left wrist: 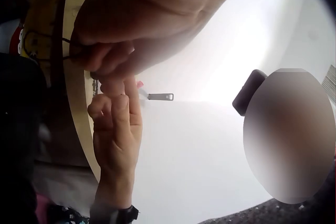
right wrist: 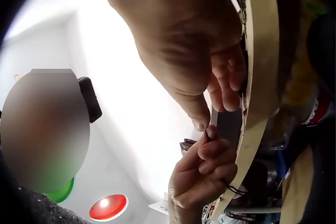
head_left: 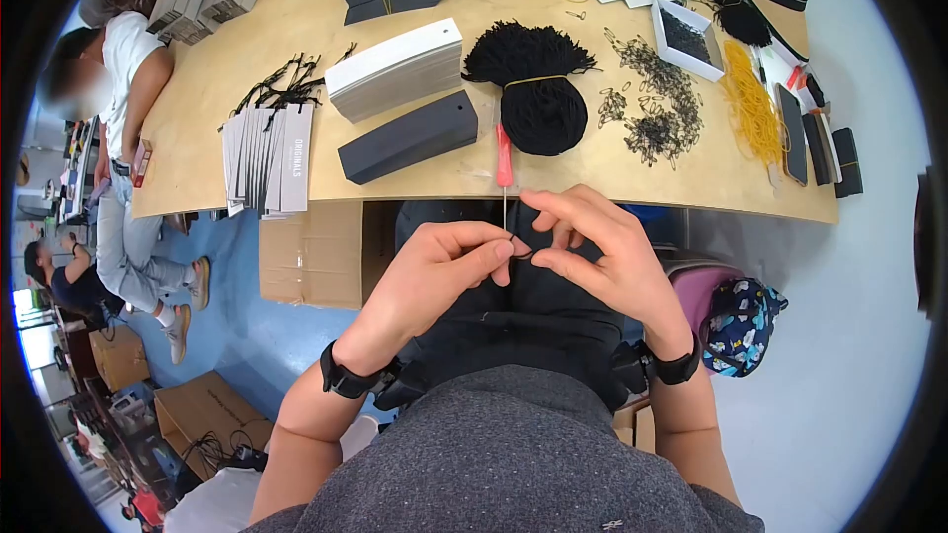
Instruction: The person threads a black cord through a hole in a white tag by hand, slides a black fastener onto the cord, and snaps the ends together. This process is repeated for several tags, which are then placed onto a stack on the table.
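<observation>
- Far left of the head view: a person in a white shirt beside the table.
- Left: white tags with black strings lie fanned at the table's near edge, above a cardboard box.
- Left of centre, upper half: a white stack of cards, with a dark stack just below.
- Centre: the left hand pinches a thin dark cord between thumb and fingertips; the cord's loop shows at the upper left of the left wrist view.
- Above those fingertips: a red-handled tool, its shaft pointing down the frame; whether it touches the cord, I cannot tell.
- Upper centre: a banded black bundle.
- Right of centre: the right hand, thumb and forefinger apart, near the cord; I cannot tell whether its thumb touches it.
- Upper right: scattered pins, a white box, yellow bands, then a phone.
</observation>
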Available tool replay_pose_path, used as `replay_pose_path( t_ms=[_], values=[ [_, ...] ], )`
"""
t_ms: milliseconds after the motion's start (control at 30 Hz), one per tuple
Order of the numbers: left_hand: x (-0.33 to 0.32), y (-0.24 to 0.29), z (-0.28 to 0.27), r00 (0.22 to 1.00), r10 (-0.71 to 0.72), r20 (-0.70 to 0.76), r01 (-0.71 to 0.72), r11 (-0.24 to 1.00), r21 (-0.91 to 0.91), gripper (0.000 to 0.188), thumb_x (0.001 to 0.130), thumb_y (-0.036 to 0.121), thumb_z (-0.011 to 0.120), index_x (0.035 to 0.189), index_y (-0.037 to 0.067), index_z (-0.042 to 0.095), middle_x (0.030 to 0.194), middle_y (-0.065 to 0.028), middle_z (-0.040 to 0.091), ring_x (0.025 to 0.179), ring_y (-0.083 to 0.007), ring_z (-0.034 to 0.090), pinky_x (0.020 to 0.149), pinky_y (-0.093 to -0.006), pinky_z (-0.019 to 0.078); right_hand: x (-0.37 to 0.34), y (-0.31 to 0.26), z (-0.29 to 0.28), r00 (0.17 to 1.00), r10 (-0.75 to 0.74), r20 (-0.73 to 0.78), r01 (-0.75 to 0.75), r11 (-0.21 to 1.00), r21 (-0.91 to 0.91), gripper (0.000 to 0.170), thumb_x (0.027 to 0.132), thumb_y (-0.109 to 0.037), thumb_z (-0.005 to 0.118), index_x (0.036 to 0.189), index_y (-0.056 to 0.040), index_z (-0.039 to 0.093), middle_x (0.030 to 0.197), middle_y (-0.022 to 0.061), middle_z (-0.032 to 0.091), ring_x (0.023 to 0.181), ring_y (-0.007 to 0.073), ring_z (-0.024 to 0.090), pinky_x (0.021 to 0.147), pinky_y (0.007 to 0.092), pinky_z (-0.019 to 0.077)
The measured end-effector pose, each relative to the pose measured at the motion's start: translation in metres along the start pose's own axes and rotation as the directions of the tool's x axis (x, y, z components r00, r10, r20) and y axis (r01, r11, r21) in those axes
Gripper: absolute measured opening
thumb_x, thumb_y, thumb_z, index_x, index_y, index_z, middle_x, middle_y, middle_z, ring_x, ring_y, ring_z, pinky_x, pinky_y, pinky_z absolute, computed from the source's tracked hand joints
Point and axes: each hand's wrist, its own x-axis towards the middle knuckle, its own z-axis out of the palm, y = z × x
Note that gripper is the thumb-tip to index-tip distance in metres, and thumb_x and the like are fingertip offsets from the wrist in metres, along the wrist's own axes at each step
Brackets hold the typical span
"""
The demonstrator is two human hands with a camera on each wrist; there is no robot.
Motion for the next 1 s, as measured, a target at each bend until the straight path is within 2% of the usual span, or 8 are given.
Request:
replay_pose_path(
  t_ms=[233, 300, 400, 467, 533, 667, 833, 1000],
  values=[
    [-0.003, -0.009, -0.001, 0.999, 0.02, 0.045, -0.022, 0.998, 0.058, 0.025, 0.099, 0.017, 0.062, 0.114, 0.0, 0.071, 0.081, -0.0006, 0.067, 0.077, -0.0047, 0.056, 0.07, -0.0198, 0.0442, -0.002, 0.01, 0.006, 1.0, -0.013, -0.002, 0.013, 0.999, 0.05, 0.015, 0.088, -0.005, 0.07, 0.103, -0.0023, 0.065, 0.086, 0.0066, 0.06, 0.072, 0.015, 0.061, 0.066, 0.0288, 0.0493],
    [-0.002, -0.009, 0.005, 0.997, 0.053, -0.052, -0.056, 0.997, -0.055, 0.02, 0.096, 0.014, 0.065, 0.109, 0.0, 0.073, 0.082, -0.0005, 0.067, 0.078, -0.0047, 0.057, 0.071, -0.0204, 0.0452, -0.002, 0.006, 0.008, 1.0, 0.015, -0.009, -0.015, 0.999, 0.05, 0.011, 0.089, -0.005, 0.069, 0.098, -0.0014, 0.064, 0.086, 0.0065, 0.059, 0.072, 0.0151, 0.061, 0.066, 0.0288, 0.0493],
    [0.003, -0.016, 0.008, 0.985, 0.147, -0.091, -0.15, 0.988, -0.035, 0.014, 0.093, 0.009, 0.069, 0.102, 0.0, 0.073, 0.081, -0.0003, 0.067, 0.076, -0.0051, 0.058, 0.069, -0.0207, 0.0461, -0.003, 0.003, 0.009, 0.999, 0.032, -0.031, -0.03, 0.997, 0.07, 0.01, 0.089, -0.005, 0.069, 0.097, -0.0011, 0.063, 0.084, 0.0071, 0.058, 0.072, 0.0157, 0.061, 0.065, 0.0289, 0.0487],
    [0.006, -0.019, 0.011, 0.981, 0.145, -0.132, -0.154, 0.987, -0.055, 0.012, 0.091, 0.007, 0.071, 0.1, 0.0, 0.073, 0.08, -0.0003, 0.067, 0.075, -0.0051, 0.059, 0.068, -0.0205, 0.0464, -0.004, 0.002, 0.006, 0.999, 0.02, -0.048, -0.019, 1.0, 0.017, 0.009, 0.088, -0.004, 0.068, 0.096, -0.002, 0.063, 0.083, 0.0095, 0.058, 0.071, 0.0203, 0.062, 0.064, 0.0318, 0.0487],
    [0.008, -0.022, 0.011, 0.975, 0.143, -0.17, -0.158, 0.985, -0.075, 0.01, 0.089, 0.006, 0.072, 0.097, 0.0, 0.073, 0.079, -0.0003, 0.067, 0.073, -0.0051, 0.059, 0.068, -0.0204, 0.0467, -0.004, 0.011, -0.002, 0.967, -0.055, -0.249, -0.019, 0.957, -0.288, 0.008, 0.088, -0.006, 0.067, 0.094, -0.0038, 0.064, 0.085, 0.012, 0.059, 0.07, 0.0264, 0.062, 0.064, 0.0358, 0.0487],
    [0.008, -0.025, 0.006, 0.961, 0.146, -0.234, -0.177, 0.977, -0.117, 0.009, 0.089, 0.005, 0.073, 0.096, 0.0, 0.073, 0.078, 0.0013, 0.066, 0.07, -0.0031, 0.057, 0.065, -0.0187, 0.0441, -0.009, 0.03, -0.033, 0.816, 0.023, -0.578, -0.374, 0.782, -0.498, 0.009, 0.087, -0.009, 0.068, 0.096, -0.0057, 0.067, 0.088, 0.012, 0.06, 0.076, 0.0317, 0.063, 0.067, 0.0401, 0.0496],
    [0.013, -0.031, 0.006, 0.957, 0.152, -0.246, -0.193, 0.969, -0.154, 0.01, 0.089, 0.007, 0.073, 0.096, 0.001, 0.072, 0.077, 0.0009, 0.065, 0.062, -0.002, 0.044, 0.055, -0.0192, 0.0324, -0.011, 0.054, -0.051, 0.807, -0.047, -0.588, -0.366, 0.742, -0.562, 0.008, 0.087, -0.01, 0.069, 0.093, -0.0052, 0.068, 0.085, 0.0123, 0.06, 0.076, 0.032, 0.063, 0.067, 0.0409, 0.0496],
    [0.014, -0.031, 0.007, 0.961, 0.139, -0.241, -0.183, 0.968, -0.171, 0.01, 0.089, 0.007, 0.073, 0.096, 0.0, 0.071, 0.077, 0.0008, 0.064, 0.062, -0.0018, 0.043, 0.055, -0.0191, 0.0307, -0.008, 0.057, -0.051, 0.824, -0.038, -0.565, -0.355, 0.742, -0.568, 0.006, 0.087, -0.009, 0.068, 0.089, -0.0041, 0.066, 0.084, 0.0124, 0.06, 0.075, 0.0321, 0.063, 0.067, 0.041, 0.0498]
  ],
)
